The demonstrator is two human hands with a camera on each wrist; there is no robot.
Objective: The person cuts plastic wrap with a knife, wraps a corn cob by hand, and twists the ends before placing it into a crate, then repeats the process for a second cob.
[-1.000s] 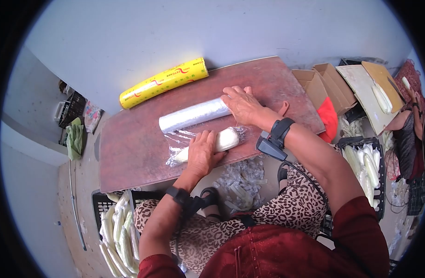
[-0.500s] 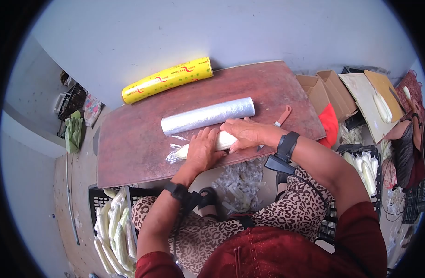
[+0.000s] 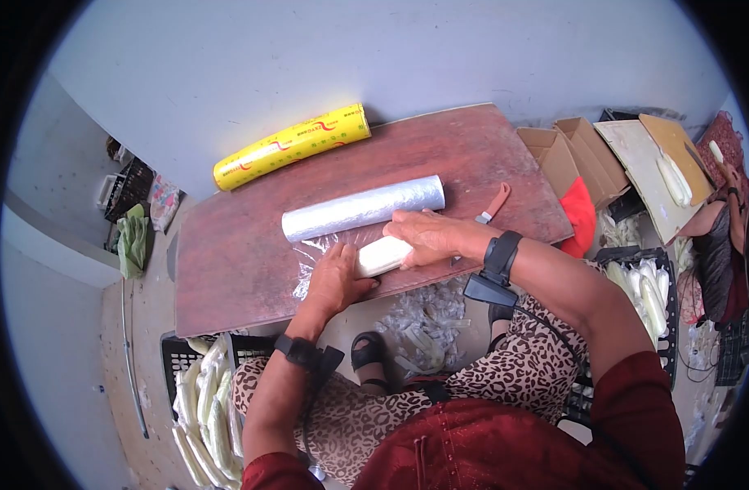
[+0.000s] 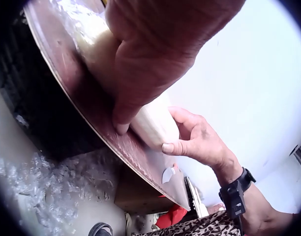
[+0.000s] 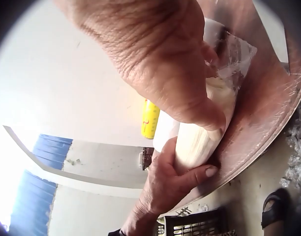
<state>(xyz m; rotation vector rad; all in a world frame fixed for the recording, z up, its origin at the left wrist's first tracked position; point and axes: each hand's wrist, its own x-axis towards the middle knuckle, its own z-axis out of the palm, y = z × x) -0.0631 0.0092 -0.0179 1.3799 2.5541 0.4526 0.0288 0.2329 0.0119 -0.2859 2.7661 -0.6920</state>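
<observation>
A pale ear of corn in its husk [image 3: 382,256] lies along the front of the reddish-brown table [image 3: 227,269]. My left hand [image 3: 335,276] grips its left part, thumb on the near side and fingers over the top. At the other end my right hand [image 3: 430,235] holds the blunt tip between thumb and fingers, as the left wrist view also shows. Clear cling film [image 3: 306,265] spreads wrinkled on the table beside and under the ear. Just behind lies the roll of cling film [image 3: 362,207], touched by neither hand.
An orange-handled knife [image 3: 497,202] lies right of the roll, its blade partly behind my right hand. A yellow printed roll [image 3: 291,147] rests along the back edge. Crates of pale ears [image 3: 207,400] flank my legs. Another person [image 3: 724,237] works at far right.
My right hand has come off the film roll onto the ear's right end. My left hand has slid left along the ear, and more of the ear's middle shows.
</observation>
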